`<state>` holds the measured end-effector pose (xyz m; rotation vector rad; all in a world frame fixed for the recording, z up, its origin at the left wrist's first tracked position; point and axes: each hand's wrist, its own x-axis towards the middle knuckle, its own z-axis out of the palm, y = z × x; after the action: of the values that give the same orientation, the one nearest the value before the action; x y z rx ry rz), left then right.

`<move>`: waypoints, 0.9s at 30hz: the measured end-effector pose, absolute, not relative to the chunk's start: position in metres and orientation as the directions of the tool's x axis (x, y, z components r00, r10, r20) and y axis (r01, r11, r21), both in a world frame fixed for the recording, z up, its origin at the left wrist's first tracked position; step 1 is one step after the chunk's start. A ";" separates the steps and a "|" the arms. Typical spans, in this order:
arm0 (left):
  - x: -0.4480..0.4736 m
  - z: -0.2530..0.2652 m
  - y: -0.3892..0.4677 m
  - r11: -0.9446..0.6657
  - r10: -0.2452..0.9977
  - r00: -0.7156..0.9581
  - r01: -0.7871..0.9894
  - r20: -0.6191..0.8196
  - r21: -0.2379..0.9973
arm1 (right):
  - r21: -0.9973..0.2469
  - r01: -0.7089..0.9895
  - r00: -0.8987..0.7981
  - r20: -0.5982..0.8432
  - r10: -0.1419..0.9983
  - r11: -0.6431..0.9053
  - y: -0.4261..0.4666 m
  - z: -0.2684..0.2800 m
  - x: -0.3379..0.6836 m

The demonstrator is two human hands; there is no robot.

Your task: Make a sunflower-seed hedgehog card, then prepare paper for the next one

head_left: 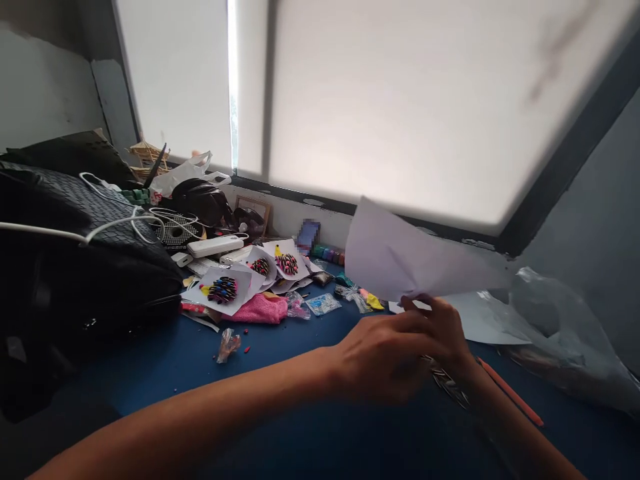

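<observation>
A sheet of white paper (395, 253) is raised above the table, pinched at its lower edge by my right hand (447, 327). The sheet is bent, with a crease close to my fingers. My left hand (387, 357) is in front of and overlapping my right hand, its fingers curled inward. Whatever those fingers hold, if anything, is hidden. Just below the hands, a cluster of thin dark, shiny pieces (453, 388) lies on the blue table (280, 413). An orange stick-like tool (515, 395) rests beside my right forearm.
Decorated paper pieces (223, 290) with dark seed-like bits sit by a pink cloth (263, 309). Small packets (323, 305) and a crumpled plastic wrapper (229, 345) lie nearby. A black bag (90, 267) stands left, a clear plastic bag (565, 327) right, and a white power strip (216, 245) behind.
</observation>
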<state>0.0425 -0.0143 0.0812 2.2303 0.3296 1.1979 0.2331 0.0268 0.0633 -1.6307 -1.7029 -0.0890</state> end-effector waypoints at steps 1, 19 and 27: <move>0.036 0.072 -0.006 -0.712 0.630 0.506 0.073 0.589 0.699 | -0.451 0.873 0.097 0.531 0.842 0.184 0.021 0.065 0.235; -0.059 -0.006 0.049 -0.701 0.639 0.674 0.311 0.371 0.642 | -0.193 0.830 -0.385 0.480 0.788 0.523 -0.088 0.013 0.245; -0.072 0.008 0.030 -0.740 0.586 0.770 0.382 0.253 0.554 | -0.087 0.813 -0.499 0.405 0.766 0.576 -0.097 0.004 0.253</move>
<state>-0.0718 0.0297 0.0077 2.4834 0.7274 0.5747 0.2525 -0.0969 0.0039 -1.2750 -2.4100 -0.1603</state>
